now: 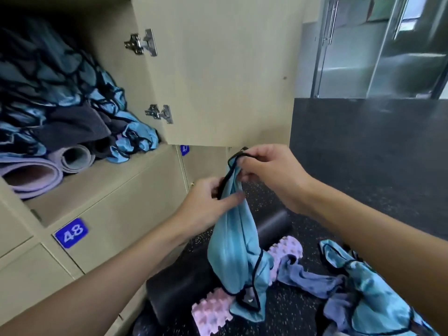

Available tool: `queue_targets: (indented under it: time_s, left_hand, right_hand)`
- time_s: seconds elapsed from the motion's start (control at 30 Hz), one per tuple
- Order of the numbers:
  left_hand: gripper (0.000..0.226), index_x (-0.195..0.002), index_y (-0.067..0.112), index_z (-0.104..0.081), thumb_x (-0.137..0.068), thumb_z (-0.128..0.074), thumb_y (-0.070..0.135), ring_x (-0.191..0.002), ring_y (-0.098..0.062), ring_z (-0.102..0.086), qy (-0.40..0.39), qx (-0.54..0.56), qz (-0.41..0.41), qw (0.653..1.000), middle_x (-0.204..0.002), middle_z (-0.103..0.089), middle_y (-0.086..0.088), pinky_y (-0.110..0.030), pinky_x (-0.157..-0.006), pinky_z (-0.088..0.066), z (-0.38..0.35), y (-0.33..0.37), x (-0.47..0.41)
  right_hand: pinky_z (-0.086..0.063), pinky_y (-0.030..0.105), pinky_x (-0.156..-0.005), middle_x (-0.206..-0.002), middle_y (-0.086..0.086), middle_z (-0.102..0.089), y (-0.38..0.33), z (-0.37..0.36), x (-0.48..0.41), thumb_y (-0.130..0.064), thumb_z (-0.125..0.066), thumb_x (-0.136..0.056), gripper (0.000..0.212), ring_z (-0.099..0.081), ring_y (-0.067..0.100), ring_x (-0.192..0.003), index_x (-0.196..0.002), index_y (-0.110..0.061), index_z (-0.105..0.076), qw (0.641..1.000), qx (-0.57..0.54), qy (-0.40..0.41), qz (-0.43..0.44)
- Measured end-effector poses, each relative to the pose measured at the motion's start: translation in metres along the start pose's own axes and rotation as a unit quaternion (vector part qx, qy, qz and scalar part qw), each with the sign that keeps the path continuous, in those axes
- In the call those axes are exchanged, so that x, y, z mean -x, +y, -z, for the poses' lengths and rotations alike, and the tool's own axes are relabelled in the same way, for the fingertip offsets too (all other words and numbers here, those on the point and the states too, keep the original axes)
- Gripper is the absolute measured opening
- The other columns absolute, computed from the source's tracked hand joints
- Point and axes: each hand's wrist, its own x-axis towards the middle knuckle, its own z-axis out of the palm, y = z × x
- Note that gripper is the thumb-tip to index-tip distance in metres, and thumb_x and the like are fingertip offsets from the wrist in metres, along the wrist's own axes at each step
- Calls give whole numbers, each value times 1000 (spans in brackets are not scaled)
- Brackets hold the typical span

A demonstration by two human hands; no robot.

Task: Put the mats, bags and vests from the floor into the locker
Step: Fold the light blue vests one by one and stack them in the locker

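A light blue vest (238, 248) with dark trim hangs in front of me, held up by both hands. My left hand (206, 204) pinches its edge lower down and my right hand (269, 173) grips its top trim. To the upper left the open locker (116, 175) holds a pile of blue vests (60, 76), dark cloth and two rolled purple mats (43, 170). More blue vests (371, 292) and a purple-grey cloth (303, 275) lie on the floor at the lower right.
The locker's door (218, 69) stands open right behind my hands. Shut lockers numbered 48 (71, 232) and 47 sit below. On the dark speckled floor lie a black foam roller (191, 275) and pink and purple knobbly rollers (213, 311). Glass doors (378, 49) stand at the far right.
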Motion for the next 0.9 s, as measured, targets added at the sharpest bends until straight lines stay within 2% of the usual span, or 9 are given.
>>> queue_targets:
  time_s: [0.13,0.27,0.37,0.4,0.47,0.6,0.63,0.73,0.9]
  left_hand:
    - [5,-100,22,-65,-96,-62,19,-76,2,-58,46,14,1,999,-84,-66,9,-10,-68,-43,7,2,5]
    - [54,-126,15,-46,-82,-76,24,-99,-19,-69,39,124,40,991,-107,-72,-6,-28,-92,-51,13,-2,2]
    - [33,-122,13,-57,-93,-68,19,-87,-27,-69,49,136,36,989,-92,-74,-4,-41,-89,-54,19,-1,-1]
    - [17,-113,11,-62,-98,-61,18,-75,-24,-65,60,148,39,986,-79,-69,-2,-40,-79,-54,20,2,-1]
    - [18,-93,9,-58,-105,-46,14,-59,-19,-50,83,195,69,975,-61,-52,-4,-35,-63,-46,22,7,-3]
    - [13,-92,9,-43,-104,-45,14,-47,-13,-36,108,342,106,928,-62,-37,-5,-25,-45,-33,25,26,-9]
    - [14,-90,9,-44,-103,-49,15,-46,-12,-34,107,359,96,922,-64,-36,-6,-23,-43,-30,25,28,-10]
    - [26,-75,9,-47,-95,-63,15,-50,-13,-27,105,316,34,942,-65,-36,-5,-25,-46,-25,28,33,-8]
    - [39,-65,16,-39,-89,-68,8,-44,-14,-27,209,193,-36,958,-50,-32,1,-23,-45,-32,38,38,-10]
  right_hand:
    - [-54,39,-90,-86,18,-71,-5,-15,5,-3,-60,-92,13,-61,18,-77,-91,4,-72,999,-42,13,-7]
    - [-50,35,-81,-83,19,-69,-7,-26,6,-3,-61,-92,11,-60,17,-75,-87,-1,-71,999,-33,-4,-1]
    - [-47,28,-76,-89,18,-72,-6,-29,7,-2,-61,-91,10,-60,14,-76,-96,-9,-66,1000,2,9,12]
    - [-46,22,-73,-89,14,-72,-5,-28,7,-2,-61,-91,17,-59,12,-76,-105,-13,-63,1000,13,27,11]
    - [-44,15,-69,-97,7,-68,-2,-27,7,-2,-63,-89,41,-59,9,-84,-126,-16,-50,999,16,40,-23]
    - [-42,19,-82,-122,1,-62,13,-42,18,-14,-83,-71,108,-59,10,-114,-153,-29,-15,982,-50,-137,-120]
    - [-47,23,-84,-120,-1,-63,16,-49,20,-15,-84,-67,106,-61,11,-112,-151,-29,-21,976,-67,-168,-121]
    - [-52,41,-90,-100,5,-65,22,-64,23,-11,-79,-66,62,-63,18,-91,-120,-19,-50,973,-101,-179,-107]
    - [-49,31,-63,-80,17,-64,14,-61,26,-1,-66,-74,27,-60,24,-68,-101,-7,-63,950,-145,-232,-147]
